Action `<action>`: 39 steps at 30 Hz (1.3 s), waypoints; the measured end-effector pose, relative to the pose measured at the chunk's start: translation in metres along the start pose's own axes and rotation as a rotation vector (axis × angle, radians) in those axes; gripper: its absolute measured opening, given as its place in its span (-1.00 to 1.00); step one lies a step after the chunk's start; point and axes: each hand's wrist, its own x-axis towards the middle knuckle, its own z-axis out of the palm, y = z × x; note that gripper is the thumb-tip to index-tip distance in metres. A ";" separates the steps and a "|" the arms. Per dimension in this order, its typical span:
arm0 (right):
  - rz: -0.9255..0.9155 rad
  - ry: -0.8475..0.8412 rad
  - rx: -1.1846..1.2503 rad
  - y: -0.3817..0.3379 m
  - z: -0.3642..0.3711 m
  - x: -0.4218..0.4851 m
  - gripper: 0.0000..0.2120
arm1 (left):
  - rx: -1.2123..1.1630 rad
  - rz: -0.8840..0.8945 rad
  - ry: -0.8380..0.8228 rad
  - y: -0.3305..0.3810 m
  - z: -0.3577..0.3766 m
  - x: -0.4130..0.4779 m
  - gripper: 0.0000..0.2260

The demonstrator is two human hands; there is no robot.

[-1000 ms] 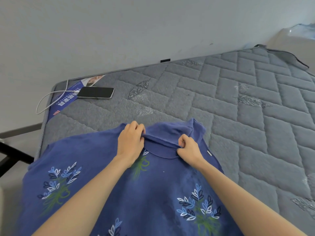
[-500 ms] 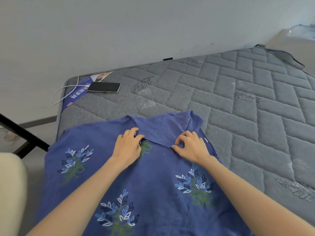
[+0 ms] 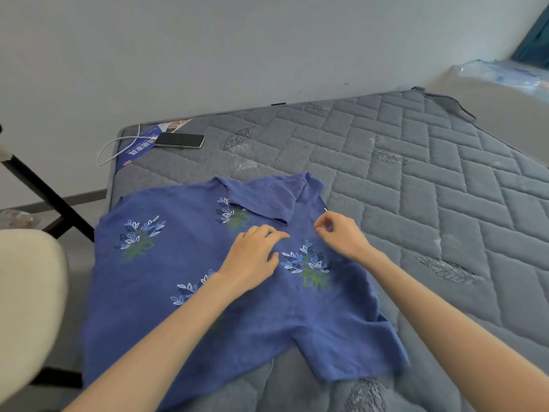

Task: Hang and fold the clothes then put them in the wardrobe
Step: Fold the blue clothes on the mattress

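A blue shirt [image 3: 208, 292] with white and green leaf prints lies spread on the grey quilted mattress [image 3: 430, 203], its collar [image 3: 267, 197] folded flat at the far end. My left hand [image 3: 252, 257] rests on the shirt just below the collar with its fingers relaxed. My right hand [image 3: 341, 233] hovers over the shirt's right shoulder edge, fingers loosely curled, and I see no fabric held in it. A short sleeve [image 3: 356, 346] spreads out at the near right.
A black phone [image 3: 179, 140] with a white cable [image 3: 118, 147] lies at the mattress's far left corner on a blue label. A cream chair seat [image 3: 26, 307] and a black frame leg [image 3: 44, 197] stand at the left. The wall runs behind the mattress.
Both hands have let go of the collar and drawn back toward me over the shirt. The collar now lies flat. The camera has shifted, so more of the shirt shows.
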 end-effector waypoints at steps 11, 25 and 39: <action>0.462 -0.048 -0.071 0.085 -0.002 -0.108 -0.67 | 0.174 0.277 -0.249 0.065 0.064 -0.081 -0.35; 0.394 -0.066 0.022 0.103 0.009 -0.134 -0.79 | 0.134 0.270 -0.148 0.088 0.101 -0.102 -0.81; 0.554 0.017 0.963 0.053 -0.005 -0.084 -0.71 | -0.960 -0.595 0.020 0.048 0.076 -0.076 -0.85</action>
